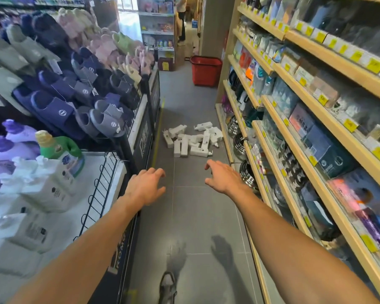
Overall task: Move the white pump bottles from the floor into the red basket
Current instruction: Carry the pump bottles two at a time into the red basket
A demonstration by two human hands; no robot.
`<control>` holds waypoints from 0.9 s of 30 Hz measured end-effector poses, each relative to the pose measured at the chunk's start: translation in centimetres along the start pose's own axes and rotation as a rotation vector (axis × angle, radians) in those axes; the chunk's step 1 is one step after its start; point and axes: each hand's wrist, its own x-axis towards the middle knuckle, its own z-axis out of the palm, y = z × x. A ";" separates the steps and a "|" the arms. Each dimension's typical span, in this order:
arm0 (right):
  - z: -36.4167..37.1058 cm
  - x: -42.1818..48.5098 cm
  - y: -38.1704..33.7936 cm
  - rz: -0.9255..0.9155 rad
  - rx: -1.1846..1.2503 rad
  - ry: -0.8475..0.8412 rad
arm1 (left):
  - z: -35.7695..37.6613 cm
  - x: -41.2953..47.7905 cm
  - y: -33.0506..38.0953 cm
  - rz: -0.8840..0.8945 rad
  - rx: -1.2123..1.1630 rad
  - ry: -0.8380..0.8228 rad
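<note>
Several white pump bottles [191, 140] lie in a loose heap on the grey floor in the middle of a shop aisle. Farther down the aisle, against the right shelf's end, stands the red basket [205, 71], upright with its top open. My left hand [147, 186] and my right hand [221, 175] are stretched out in front of me, above the floor and short of the heap. Both hold nothing, and their fingers are spread and slightly curled.
A wooden shelf unit [294, 119] full of packaged goods lines the right side. On the left are a slipper rack [75, 84] and a wire-fenced display of white and coloured bottles [44, 185]. My shoe [167, 286] is on the floor. A person [181, 20] stands far back.
</note>
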 end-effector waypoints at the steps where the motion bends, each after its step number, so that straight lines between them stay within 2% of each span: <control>1: -0.2 1.1 -0.2 0.007 0.000 0.003 | -0.2 1.2 -0.5 -0.005 -0.002 -0.001; 14: -3.2 13.3 -1.1 0.088 -0.034 0.045 | -3.9 16.2 -5.4 0.064 0.017 0.002; 22: -5.0 20.1 0.5 0.113 -0.027 0.054 | -3.9 24.2 -5.0 0.112 0.025 -0.043; 27: -6.5 25.6 3.1 0.090 -0.038 0.068 | -4.9 29.8 -4.1 0.103 0.035 -0.012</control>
